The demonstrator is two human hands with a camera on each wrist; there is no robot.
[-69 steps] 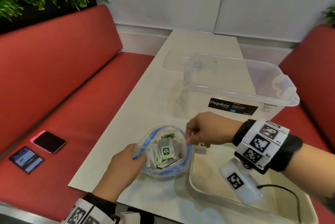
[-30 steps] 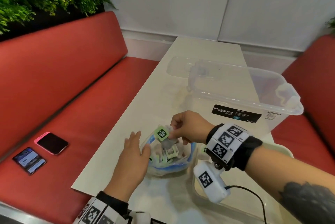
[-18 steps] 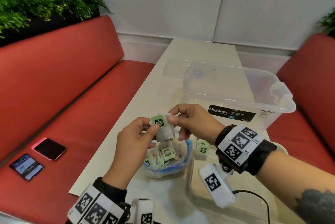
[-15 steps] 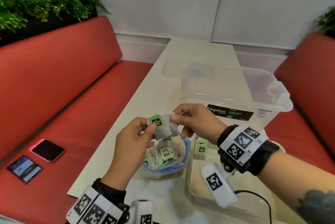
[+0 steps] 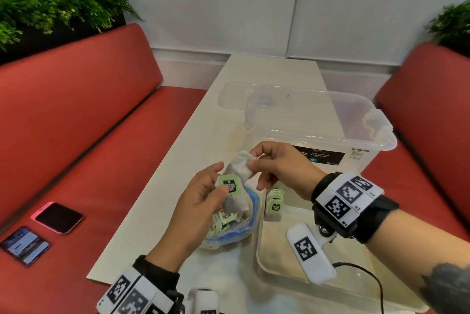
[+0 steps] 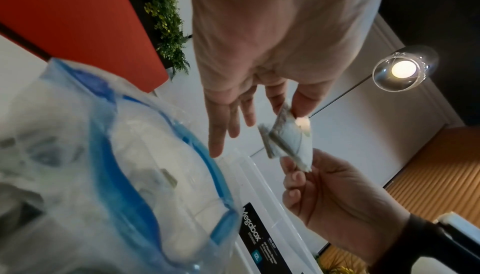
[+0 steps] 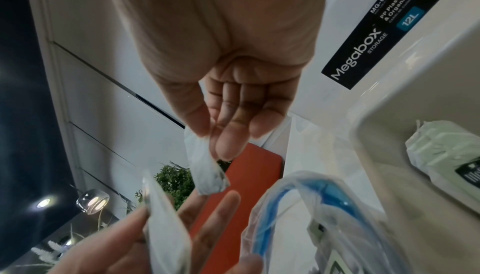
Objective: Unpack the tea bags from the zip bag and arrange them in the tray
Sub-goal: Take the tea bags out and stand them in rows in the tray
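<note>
Two tea bags held in the air above the zip bag (image 5: pixel 237 227), over the near end of the surface (image 5: pixel 203 140). Left hand (image 5: pixel 195 209) pinches one tea bag (image 5: pixel 235 196) between thumb and fingers at the green tag end; long axis runs roughly top to bottom in the head view, tag up, pouch hanging toward the zip bag mouth. Right hand (image 5: pixel 282 166) pinches the second tea bag (image 5: pixel 240 165) by its upper corner with thumb and forefinger, other fingers loosely curled; that pouch slants down-left toward the left hand, and the two bags touch or overlap, cannot tell which. Left grip: thumb side pinching, remaining fingers extended, palm turned toward the right hand. Right wrist bent, back of hand up, forearm coming in from the right over the tray (image 5: pixel 279 270). Zip bag stands open with its blue rim up, more tea bags inside, just left of the tray and touching or nearly touching its wall. Stack of tea bags (image 5: pixel 274 205) stands upright in the tray's far-left corner. Clear storage box (image 5: pixel 318 135) sits behind the tray, its lid (image 5: pixel 234 96) flat behind it. Surface is a long pale table between red benches (image 5: pixel 76 135); two phones (image 5: pixel 40 232) lie on the left bench seat. White wall panels beyond, plants (image 5: pixel 50 1) above both bench backs.
</note>
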